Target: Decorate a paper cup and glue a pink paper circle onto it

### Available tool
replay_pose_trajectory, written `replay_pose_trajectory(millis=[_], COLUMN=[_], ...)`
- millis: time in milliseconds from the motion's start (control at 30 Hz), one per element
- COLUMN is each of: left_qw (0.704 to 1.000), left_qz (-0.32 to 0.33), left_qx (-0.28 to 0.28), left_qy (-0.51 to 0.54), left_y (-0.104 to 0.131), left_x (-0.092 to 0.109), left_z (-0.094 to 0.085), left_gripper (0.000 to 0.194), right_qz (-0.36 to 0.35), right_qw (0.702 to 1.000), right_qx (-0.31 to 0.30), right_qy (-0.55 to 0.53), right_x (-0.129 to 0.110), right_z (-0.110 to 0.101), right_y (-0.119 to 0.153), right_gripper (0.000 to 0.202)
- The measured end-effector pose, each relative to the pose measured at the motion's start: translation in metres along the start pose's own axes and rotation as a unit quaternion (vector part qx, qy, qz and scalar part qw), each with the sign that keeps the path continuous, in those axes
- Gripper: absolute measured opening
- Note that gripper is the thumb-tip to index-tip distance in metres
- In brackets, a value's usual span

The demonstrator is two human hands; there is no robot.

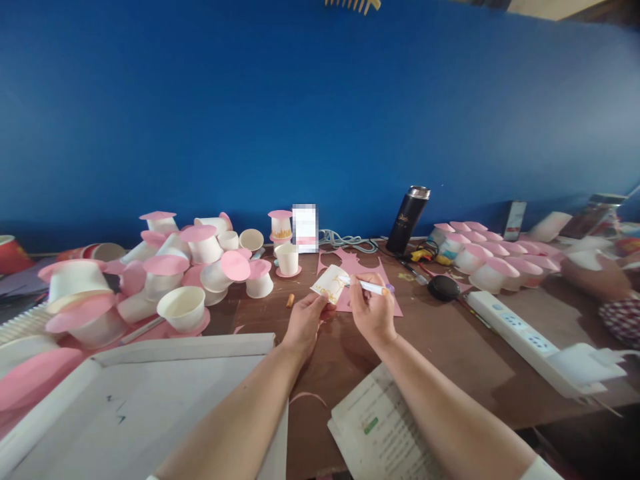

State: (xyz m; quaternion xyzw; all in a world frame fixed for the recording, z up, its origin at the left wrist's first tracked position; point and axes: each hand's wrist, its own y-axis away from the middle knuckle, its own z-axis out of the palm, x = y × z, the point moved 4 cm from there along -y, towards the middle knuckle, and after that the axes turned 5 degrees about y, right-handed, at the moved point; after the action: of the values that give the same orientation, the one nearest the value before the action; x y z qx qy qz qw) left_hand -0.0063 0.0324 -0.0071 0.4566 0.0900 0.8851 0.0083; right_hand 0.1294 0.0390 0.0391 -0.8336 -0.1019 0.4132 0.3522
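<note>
Tilted on its side, a white paper cup (329, 279) with yellow-orange drawn marks is gripped near its rim by my left hand (303, 323). My right hand (373, 311) closes round a white marker (369, 286) with an orange end, and the marker's tip meets or nearly meets the cup's side. Behind and under my hands lies a pink sheet (387, 275) with rounded cut-outs. An orange pen cap (290, 301) rests on the table left of the cup. Close by, a plain paper cup (287, 259) stands on a pink disc.
Many white cups with pink discs (200, 243) crowd the left, behind a white box lid (185, 343). A dark thermos (407, 220), a phone (305, 230) and rows of cups (493, 270) stand behind. A power strip (525, 340) lies right, near another person's hand (597, 277). Printed papers (373, 423) lie in front.
</note>
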Motion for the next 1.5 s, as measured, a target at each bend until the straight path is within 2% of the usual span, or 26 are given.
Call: replay_pose_trajectory(millis=[267,533,933,1500], left_qw=[1.000,1.000,1.000,1.000], left_qz=[0.009,0.009,0.007,0.003], left_qx=[0.002,0.009,0.011,0.010], left_qy=[-0.022,-0.016,-0.016,-0.004], left_y=[0.0017,0.0012,0.0003,0.0004], left_x=[0.0022,0.0020,0.0009,0.0007], left_z=[0.0008,-0.0002,-0.0008,-0.0003], left_gripper=[0.017,0.017,0.020,0.018], right_qz=[0.010,0.000,0.001,-0.001], right_qw=[1.000,1.000,1.000,1.000], right_qx=[0.002,0.027,0.004,0.006], right_qy=[-0.024,0.016,0.014,0.024], right_x=[-0.0018,-0.0048,-0.0038,-0.0046], right_z=[-0.0001,-0.0070,-0.0034,-0.0037], right_y=[0.0021,-0.0024,-0.0020,-0.0023], right_gripper=[0.016,0.019,0.021,0.021])
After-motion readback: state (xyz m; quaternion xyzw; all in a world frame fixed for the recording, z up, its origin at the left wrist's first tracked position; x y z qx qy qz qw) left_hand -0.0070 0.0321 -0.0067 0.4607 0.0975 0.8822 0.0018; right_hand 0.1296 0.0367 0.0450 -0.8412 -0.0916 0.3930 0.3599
